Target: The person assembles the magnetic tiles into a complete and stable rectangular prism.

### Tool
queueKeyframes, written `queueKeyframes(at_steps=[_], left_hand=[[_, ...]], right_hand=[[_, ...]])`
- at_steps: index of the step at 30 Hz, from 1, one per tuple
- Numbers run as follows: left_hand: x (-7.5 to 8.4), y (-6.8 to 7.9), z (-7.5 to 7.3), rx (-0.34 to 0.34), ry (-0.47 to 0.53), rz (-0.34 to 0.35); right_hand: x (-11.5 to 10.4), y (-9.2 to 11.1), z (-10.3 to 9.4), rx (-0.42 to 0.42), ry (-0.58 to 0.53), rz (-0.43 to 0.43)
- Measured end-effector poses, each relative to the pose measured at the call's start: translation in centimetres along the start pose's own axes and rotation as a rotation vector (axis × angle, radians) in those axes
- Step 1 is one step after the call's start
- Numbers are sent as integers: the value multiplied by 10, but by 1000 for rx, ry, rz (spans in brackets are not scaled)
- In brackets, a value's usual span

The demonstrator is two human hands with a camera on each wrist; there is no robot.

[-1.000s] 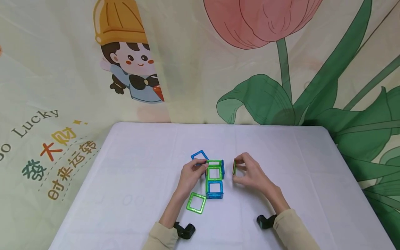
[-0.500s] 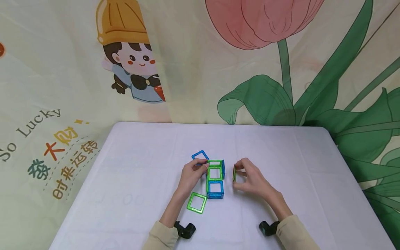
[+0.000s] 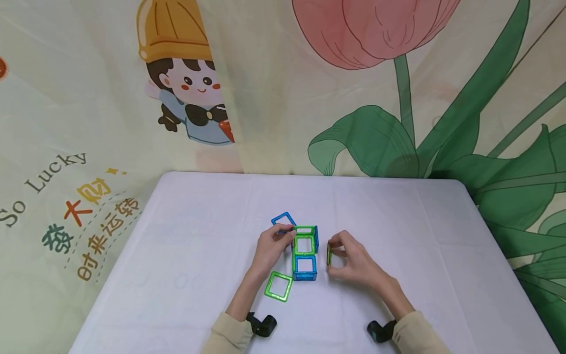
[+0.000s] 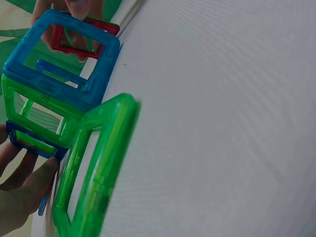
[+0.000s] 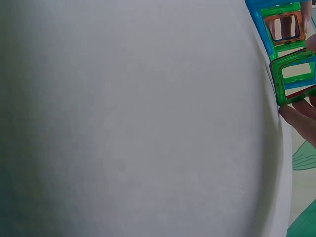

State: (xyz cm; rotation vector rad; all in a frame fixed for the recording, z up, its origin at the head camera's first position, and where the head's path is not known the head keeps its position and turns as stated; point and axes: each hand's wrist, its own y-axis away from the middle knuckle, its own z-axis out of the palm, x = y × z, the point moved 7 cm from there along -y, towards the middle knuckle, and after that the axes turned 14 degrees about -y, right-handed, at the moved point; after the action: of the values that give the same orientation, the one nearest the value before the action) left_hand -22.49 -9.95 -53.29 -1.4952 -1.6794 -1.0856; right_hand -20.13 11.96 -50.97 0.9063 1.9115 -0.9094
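Note:
Square magnetic tiles, green and blue, form a boxy structure [image 3: 304,245] standing on the table. My left hand [image 3: 270,248] grips its far left side with the fingertips; in the left wrist view, my left fingers [image 4: 37,185] are curled against the structure's low blue tile. To the right, apart from the structure, my right hand [image 3: 355,260] pinches a magnetic tile [image 3: 329,254] upright between thumb and fingers. That tile looks green in the right wrist view and red in the left wrist view; whether it is two stacked tiles I cannot tell.
A loose green tile [image 3: 278,286] lies flat by the structure's near left corner. Behind my left hand lies a blue tile [image 3: 283,218], partly hidden. The table [image 3: 199,206] has a white cover and meets a printed cloth backdrop [image 3: 265,98].
My right hand has moved nearer to me and slightly left, bringing its tile closer to the structure. The left hand and structure stay in place.

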Motion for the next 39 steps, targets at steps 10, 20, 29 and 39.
queueKeyframes(at_steps=[10,20,29,39], left_hand=[[0,0,-1,0,1,-1],[1,0,-2,-1,-4,-5],[0,-1,-1,-2,-3,3],[0,-1,-1,0,14,16]], right_hand=[[-5,2,8,-10,-11,7],[1,3,13,5,-63,41],[2,2,19,-10,-136,37],[3,2,21,-7,-141,59]])
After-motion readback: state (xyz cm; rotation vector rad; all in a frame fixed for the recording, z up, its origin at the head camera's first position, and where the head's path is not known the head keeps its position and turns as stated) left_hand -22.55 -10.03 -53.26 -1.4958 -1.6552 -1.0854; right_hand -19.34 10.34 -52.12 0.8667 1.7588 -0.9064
